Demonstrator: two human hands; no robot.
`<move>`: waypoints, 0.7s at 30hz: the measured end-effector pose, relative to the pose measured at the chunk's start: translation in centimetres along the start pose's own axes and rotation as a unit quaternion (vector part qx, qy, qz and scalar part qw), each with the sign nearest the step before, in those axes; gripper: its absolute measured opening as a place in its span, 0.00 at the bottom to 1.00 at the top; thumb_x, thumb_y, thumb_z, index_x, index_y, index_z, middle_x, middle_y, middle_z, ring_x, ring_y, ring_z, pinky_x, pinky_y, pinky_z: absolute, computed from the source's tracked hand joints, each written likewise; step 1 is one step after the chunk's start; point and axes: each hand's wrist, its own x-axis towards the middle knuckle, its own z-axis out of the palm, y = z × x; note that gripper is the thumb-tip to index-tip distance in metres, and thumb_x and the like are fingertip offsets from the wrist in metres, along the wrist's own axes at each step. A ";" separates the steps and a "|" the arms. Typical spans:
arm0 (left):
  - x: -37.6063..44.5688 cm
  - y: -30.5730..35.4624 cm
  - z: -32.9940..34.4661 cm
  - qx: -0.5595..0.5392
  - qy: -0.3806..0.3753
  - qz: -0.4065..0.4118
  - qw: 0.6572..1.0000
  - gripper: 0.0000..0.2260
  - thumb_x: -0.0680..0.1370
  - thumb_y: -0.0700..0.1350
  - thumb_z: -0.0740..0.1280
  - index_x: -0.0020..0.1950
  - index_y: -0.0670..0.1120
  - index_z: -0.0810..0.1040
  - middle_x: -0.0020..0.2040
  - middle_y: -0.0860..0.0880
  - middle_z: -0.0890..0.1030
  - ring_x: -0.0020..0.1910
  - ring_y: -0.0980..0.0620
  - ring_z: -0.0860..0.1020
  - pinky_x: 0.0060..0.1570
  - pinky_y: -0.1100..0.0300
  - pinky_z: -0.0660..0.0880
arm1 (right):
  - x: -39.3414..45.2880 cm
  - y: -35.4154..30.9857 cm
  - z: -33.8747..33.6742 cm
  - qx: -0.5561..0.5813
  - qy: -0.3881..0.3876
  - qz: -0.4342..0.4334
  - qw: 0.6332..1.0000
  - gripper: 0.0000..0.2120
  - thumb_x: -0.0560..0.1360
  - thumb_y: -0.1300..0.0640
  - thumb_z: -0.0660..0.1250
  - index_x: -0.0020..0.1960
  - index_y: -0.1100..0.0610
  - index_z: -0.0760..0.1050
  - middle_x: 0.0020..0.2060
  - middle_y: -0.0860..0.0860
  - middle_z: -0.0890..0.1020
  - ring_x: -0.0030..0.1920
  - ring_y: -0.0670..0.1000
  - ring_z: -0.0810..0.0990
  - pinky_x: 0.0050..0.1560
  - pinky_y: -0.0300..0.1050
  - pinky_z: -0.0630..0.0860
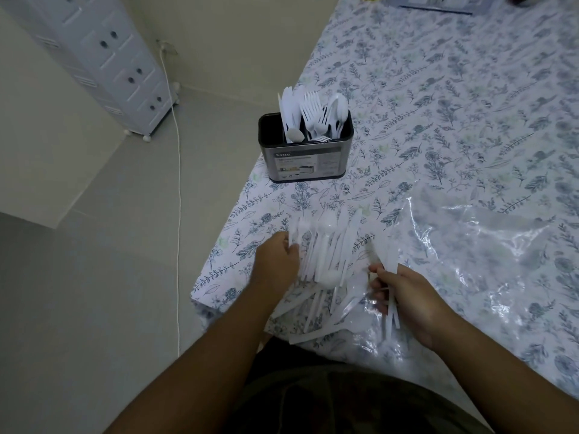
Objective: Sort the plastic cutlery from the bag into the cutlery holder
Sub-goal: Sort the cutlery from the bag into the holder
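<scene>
Cutlery holder (305, 151) upright, part-filled. Nearer than holder: left hand (277, 261) grips cutlery bundle (326, 249); right hand (404, 296) clamps knives (390, 270) beside bag (488, 245).

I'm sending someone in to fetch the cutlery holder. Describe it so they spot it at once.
Look at the floral tablecloth and follow its left edge. The cutlery holder stands upright there, beyond the loose pile of white cutlery and the clear plastic bag. It is the only dark, oval metal tub, labelled on the front, with white knives, forks and spoons sticking up from its compartments.
</scene>
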 end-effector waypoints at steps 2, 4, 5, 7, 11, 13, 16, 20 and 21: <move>0.2 -0.6 -0.4 0.041 0.033 0.014 0.999 0.08 0.79 0.46 0.67 0.56 0.45 0.78 0.52 0.44 0.79 0.53 0.47 0.77 0.52 0.55 0.75 | 0.1 0.1 -0.2 -0.006 0.010 -0.003 1.000 0.08 0.82 0.62 0.62 0.56 0.60 0.80 0.35 0.54 0.78 0.32 0.51 0.73 0.34 0.47 0.71; 0.1 -0.7 -0.3 0.073 0.060 0.037 0.995 0.15 0.78 0.46 0.68 0.64 0.44 0.76 0.57 0.44 0.76 0.58 0.46 0.74 0.58 0.52 0.73 | 0.2 0.1 -0.3 -0.014 0.017 -0.003 1.000 0.09 0.81 0.61 0.63 0.57 0.59 0.80 0.35 0.53 0.79 0.33 0.52 0.73 0.36 0.48 0.71; -0.2 -0.5 -0.1 0.064 0.065 0.056 0.994 0.14 0.77 0.46 0.69 0.61 0.44 0.77 0.54 0.46 0.75 0.56 0.47 0.74 0.55 0.56 0.73 | 0.3 0.2 -0.3 -0.016 0.019 -0.003 1.000 0.09 0.81 0.61 0.64 0.57 0.59 0.81 0.35 0.53 0.79 0.33 0.52 0.73 0.37 0.48 0.71; -0.9 0.4 0.6 0.045 0.038 0.092 0.994 0.08 0.77 0.46 0.70 0.53 0.46 0.77 0.47 0.50 0.74 0.47 0.53 0.73 0.43 0.64 0.70 | 0.3 0.2 -0.3 -0.017 0.023 -0.004 1.000 0.09 0.81 0.61 0.64 0.57 0.59 0.80 0.35 0.53 0.79 0.33 0.51 0.73 0.36 0.47 0.70; -1.2 1.7 2.8 0.099 -0.030 0.145 0.984 0.12 0.74 0.49 0.71 0.52 0.47 0.74 0.46 0.51 0.73 0.45 0.52 0.72 0.42 0.60 0.72 | -0.2 0.1 0.0 -0.023 0.021 -0.004 0.999 0.08 0.81 0.61 0.64 0.57 0.60 0.80 0.35 0.53 0.79 0.32 0.50 0.72 0.34 0.45 0.70; -0.8 2.2 3.0 0.117 -0.036 0.133 0.983 0.14 0.74 0.48 0.70 0.56 0.46 0.73 0.50 0.49 0.74 0.48 0.50 0.73 0.47 0.55 0.76 | -0.4 0.0 0.1 -0.026 0.018 -0.004 0.999 0.08 0.81 0.60 0.65 0.57 0.60 0.80 0.35 0.53 0.78 0.32 0.50 0.72 0.34 0.45 0.70; 0.0 2.0 2.7 0.121 -0.032 0.120 0.985 0.14 0.76 0.43 0.67 0.60 0.45 0.74 0.51 0.47 0.76 0.49 0.49 0.77 0.49 0.54 0.78 | -0.7 -0.1 -0.3 -0.024 0.024 -0.006 0.999 0.08 0.80 0.60 0.66 0.56 0.59 0.81 0.35 0.53 0.79 0.33 0.51 0.73 0.35 0.45 0.71; 0.3 1.6 2.1 0.098 -0.025 0.121 0.987 0.14 0.77 0.42 0.68 0.62 0.45 0.75 0.53 0.47 0.80 0.51 0.49 0.79 0.51 0.54 0.78 | -1.0 -0.3 -0.7 -0.005 0.037 -0.007 0.999 0.08 0.81 0.61 0.64 0.55 0.58 0.81 0.36 0.54 0.79 0.33 0.50 0.73 0.37 0.45 0.70; 0.2 1.7 2.1 0.090 -0.027 0.137 0.986 0.13 0.77 0.43 0.68 0.61 0.45 0.75 0.52 0.47 0.81 0.51 0.49 0.79 0.51 0.53 0.79 | -1.1 -0.4 -0.7 -0.001 0.039 -0.007 0.999 0.08 0.81 0.62 0.64 0.55 0.59 0.81 0.36 0.53 0.79 0.33 0.50 0.73 0.37 0.44 0.70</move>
